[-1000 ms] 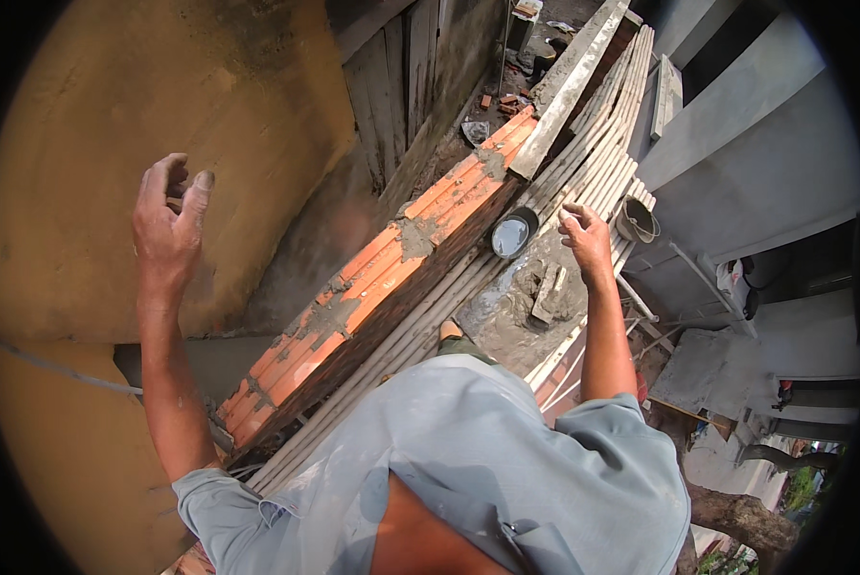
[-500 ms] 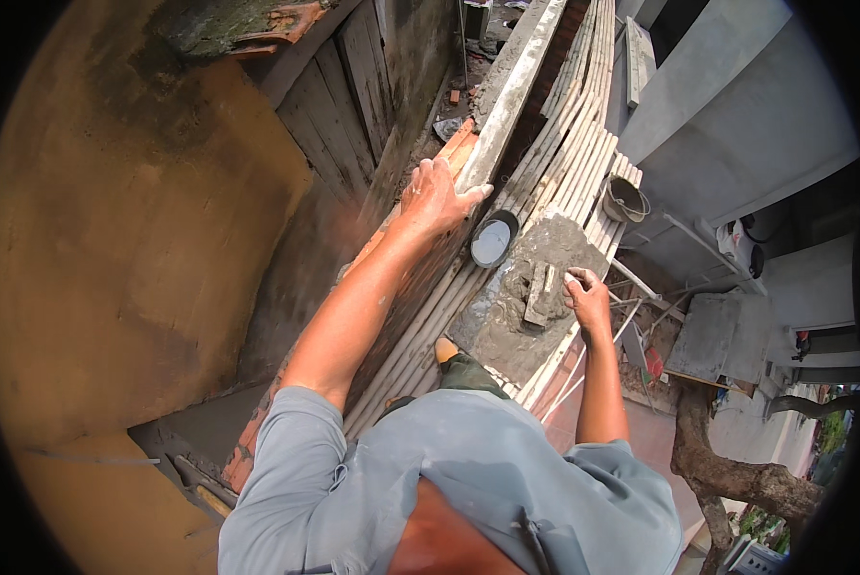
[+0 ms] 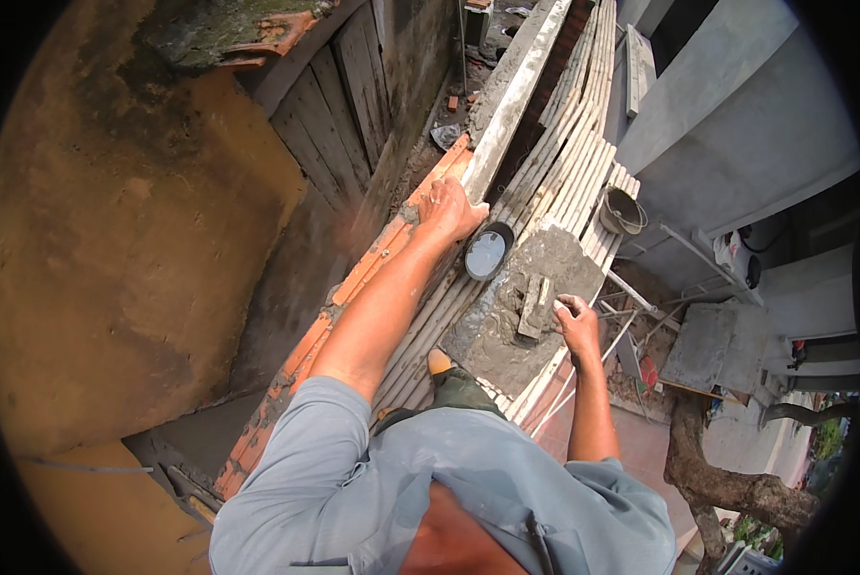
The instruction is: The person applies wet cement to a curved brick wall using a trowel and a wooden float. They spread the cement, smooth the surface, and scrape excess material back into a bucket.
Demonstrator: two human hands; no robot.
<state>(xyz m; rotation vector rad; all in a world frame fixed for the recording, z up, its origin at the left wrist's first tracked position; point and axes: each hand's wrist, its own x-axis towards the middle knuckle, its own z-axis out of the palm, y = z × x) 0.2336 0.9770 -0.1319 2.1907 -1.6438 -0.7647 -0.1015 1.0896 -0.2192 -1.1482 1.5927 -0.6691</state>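
Observation:
My left hand [image 3: 449,208] is closed round the near end of a long, mortar-smeared board [image 3: 511,105], which runs away along the top of an orange brick wall [image 3: 358,278]. My right hand [image 3: 577,329] hovers at the edge of a mortar board [image 3: 492,331] spread with wet grey mortar, its thumb and fingers pinched together; whatever is between them is too small to make out. Just left of those fingertips a plastering float [image 3: 535,307] lies on the mortar, handle up, apart from the hand. A black bucket [image 3: 488,251] of greyish liquid stands beside my left hand.
Bamboo poles [image 3: 569,134] form the walkway under the mortar board. Another bucket [image 3: 622,211] stands at its right edge. A yellowish wall [image 3: 142,259] rises on the left, and a tree trunk [image 3: 727,479] is at the lower right. A boot [image 3: 463,388] shows below me.
My left hand has shifted slightly right and nearer, its thumb now closer to the fingers. The right hand has dropped slightly nearer me. The whole view has shifted a little.

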